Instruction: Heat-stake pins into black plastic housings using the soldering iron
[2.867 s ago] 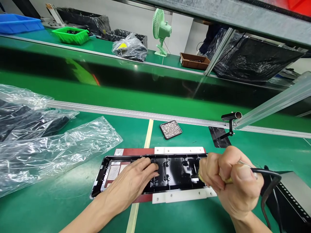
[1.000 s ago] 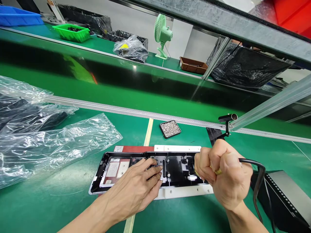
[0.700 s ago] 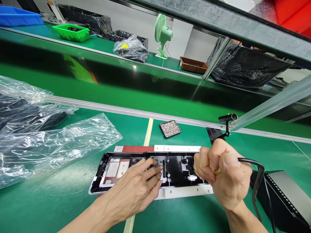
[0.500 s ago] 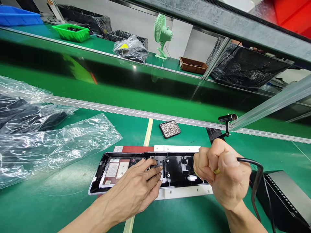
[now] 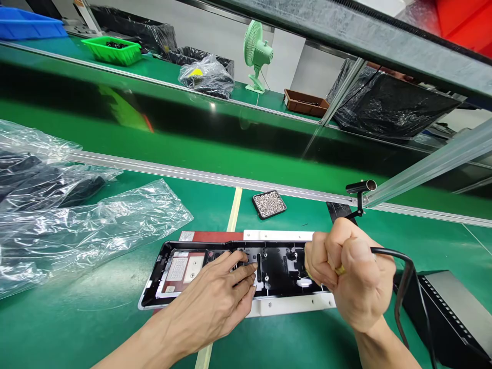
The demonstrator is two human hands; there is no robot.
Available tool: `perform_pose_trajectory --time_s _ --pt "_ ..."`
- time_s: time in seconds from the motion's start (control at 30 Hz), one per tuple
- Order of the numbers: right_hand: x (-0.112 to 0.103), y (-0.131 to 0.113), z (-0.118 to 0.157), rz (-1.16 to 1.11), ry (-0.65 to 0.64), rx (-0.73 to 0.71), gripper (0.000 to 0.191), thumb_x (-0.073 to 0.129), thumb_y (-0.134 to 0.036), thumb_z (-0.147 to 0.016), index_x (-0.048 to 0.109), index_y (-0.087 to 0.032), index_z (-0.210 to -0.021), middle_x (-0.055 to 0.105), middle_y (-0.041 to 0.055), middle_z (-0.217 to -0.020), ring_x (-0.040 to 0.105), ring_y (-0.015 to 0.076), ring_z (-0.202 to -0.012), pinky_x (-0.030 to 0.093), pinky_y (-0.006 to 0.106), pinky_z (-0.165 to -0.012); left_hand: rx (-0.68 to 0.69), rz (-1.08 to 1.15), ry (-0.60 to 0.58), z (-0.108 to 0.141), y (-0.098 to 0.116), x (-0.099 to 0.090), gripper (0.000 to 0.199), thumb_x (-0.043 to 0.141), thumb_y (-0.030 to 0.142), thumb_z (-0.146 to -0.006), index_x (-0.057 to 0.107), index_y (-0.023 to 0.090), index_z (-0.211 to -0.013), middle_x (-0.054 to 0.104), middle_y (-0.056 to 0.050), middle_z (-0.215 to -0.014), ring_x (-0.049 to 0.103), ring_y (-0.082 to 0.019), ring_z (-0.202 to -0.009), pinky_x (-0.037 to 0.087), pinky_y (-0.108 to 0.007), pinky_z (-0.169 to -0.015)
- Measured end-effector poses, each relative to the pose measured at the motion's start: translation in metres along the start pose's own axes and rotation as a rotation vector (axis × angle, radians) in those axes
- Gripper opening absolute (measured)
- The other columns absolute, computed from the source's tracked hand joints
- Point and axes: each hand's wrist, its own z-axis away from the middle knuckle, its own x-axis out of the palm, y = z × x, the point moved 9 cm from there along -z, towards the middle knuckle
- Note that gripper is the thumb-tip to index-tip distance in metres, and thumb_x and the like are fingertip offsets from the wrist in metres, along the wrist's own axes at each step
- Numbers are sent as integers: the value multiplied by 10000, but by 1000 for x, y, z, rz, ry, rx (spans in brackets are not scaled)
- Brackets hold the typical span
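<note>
A long black plastic housing (image 5: 274, 264) lies across a red and white fixture (image 5: 284, 307) on the green bench. My left hand (image 5: 221, 292) rests on the middle of the housing, palm down, its fingers stretched out and lying on the part. Over the housing's right end, my right hand (image 5: 353, 271) is closed in a fist around a corded tool. Only a bit of yellow (image 5: 340, 269) shows between the fingers, and a black cable (image 5: 400, 256) leaves the top of the fist. The tool's lower end is hidden.
Behind the housing sits a small black tray (image 5: 269, 204) of metal screws. Clear plastic bags (image 5: 96, 230) cover the left side. A black metal box (image 5: 449, 312) stands at the right, and a metal tube holder (image 5: 360, 187) near the slanted post (image 5: 426, 164). A rail (image 5: 192, 177) crosses behind.
My right hand has shifted very slightly to the left, with the cable. My left hand has stayed in place on the housing.
</note>
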Motion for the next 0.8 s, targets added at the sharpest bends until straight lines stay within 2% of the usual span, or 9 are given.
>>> perform_pose_trajectory --time_s 0.8 --pt "5 0 3 39 -49 -47 370 436 -347 -1072 435 -216 -726 333 -61 -565 328 78 -471 242 238 -414 35 -92 -52 8 0 15 225 552 175 -983 723 136 -1123 775 -68 -1172 647 -279 -1131 544 -483 -1008"
